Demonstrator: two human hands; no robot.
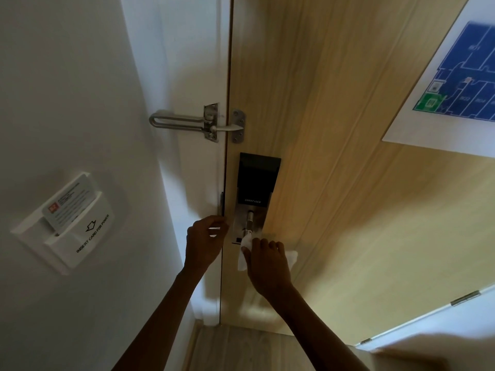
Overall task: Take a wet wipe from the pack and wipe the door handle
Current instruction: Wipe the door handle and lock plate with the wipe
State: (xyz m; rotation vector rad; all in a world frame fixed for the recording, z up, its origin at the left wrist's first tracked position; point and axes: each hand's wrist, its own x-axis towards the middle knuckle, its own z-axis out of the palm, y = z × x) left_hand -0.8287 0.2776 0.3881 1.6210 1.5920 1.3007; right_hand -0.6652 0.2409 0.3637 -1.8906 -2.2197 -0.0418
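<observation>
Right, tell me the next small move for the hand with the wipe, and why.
Probably slide the right hand along the door handle, rubbing as it goes. The wet wipe covers only the near end of the handle; the stretch toward the lock plate is bare.

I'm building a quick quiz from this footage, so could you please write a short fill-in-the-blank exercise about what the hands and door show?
1. The right hand presses a white ____ against the door handle.
2. The black panel above the handle reads "SMART ____".
3. The left hand rests at the door's ____.
4. The wall holder has a ____ inserted in it.

Missing words: wipe; LOCK; edge; card
</observation>
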